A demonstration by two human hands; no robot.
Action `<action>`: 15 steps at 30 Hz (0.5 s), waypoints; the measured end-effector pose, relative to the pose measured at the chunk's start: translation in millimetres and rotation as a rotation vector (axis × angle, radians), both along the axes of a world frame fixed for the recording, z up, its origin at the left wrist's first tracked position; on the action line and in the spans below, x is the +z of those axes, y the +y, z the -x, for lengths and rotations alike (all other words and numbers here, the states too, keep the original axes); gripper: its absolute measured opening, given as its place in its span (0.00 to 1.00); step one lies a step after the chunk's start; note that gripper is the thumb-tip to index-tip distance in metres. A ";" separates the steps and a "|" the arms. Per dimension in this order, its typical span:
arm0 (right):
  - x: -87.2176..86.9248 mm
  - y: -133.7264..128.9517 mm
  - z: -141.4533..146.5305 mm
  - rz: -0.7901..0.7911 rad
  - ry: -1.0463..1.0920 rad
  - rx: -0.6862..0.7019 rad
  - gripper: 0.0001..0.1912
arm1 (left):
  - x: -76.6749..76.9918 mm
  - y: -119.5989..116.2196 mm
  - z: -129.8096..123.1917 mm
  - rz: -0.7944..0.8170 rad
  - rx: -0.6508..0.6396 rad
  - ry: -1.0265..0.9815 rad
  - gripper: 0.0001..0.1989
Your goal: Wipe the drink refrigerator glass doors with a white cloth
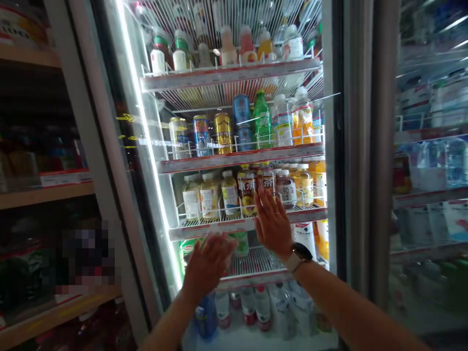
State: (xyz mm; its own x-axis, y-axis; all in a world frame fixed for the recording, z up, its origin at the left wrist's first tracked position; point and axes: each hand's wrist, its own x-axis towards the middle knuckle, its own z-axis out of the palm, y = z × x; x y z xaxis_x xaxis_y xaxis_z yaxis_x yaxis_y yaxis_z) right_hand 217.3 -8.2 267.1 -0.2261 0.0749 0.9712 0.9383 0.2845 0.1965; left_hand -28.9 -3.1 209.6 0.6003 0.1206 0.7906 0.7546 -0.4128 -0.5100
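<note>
My right hand is raised in front of a lit drinks cooler, its fingers stretched out and nothing in them. It wears a watch on the wrist. Behind its fingertips stand dark tea bottles on a middle shelf. Lower and to the left is my left hand, blurred, with fingers extended and no object visible in it. It covers part of a lower shelf and a green package. Whether either hand touches glass or a shelf, I cannot tell.
Cans and a green bottle stand one shelf up, with more bottles above. Several bottles are at the bottom. A bright light strip edges the left side. Wooden shelves stand left; another cooler is right.
</note>
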 end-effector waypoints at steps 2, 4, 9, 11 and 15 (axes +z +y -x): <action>0.4 -0.2 0.2 0.000 -0.003 -0.002 0.36 | 57.0 6.3 1.0 0.011 0.036 -0.242 0.29; 0.3 -0.4 0.2 0.006 0.000 -0.005 0.36 | 104.8 13.4 -9.7 -0.019 -0.024 -0.451 0.30; -0.7 0.3 0.1 0.026 0.002 -0.001 0.36 | 116.6 17.6 -69.0 -0.043 -0.159 -0.463 0.33; -1.0 0.9 0.2 0.021 0.003 0.002 0.36 | 84.1 13.1 -89.9 -0.021 -0.146 -0.384 0.33; -1.3 1.0 -0.3 0.011 0.010 -0.007 0.37 | -7.1 2.4 -101.8 0.003 -0.069 -0.279 0.35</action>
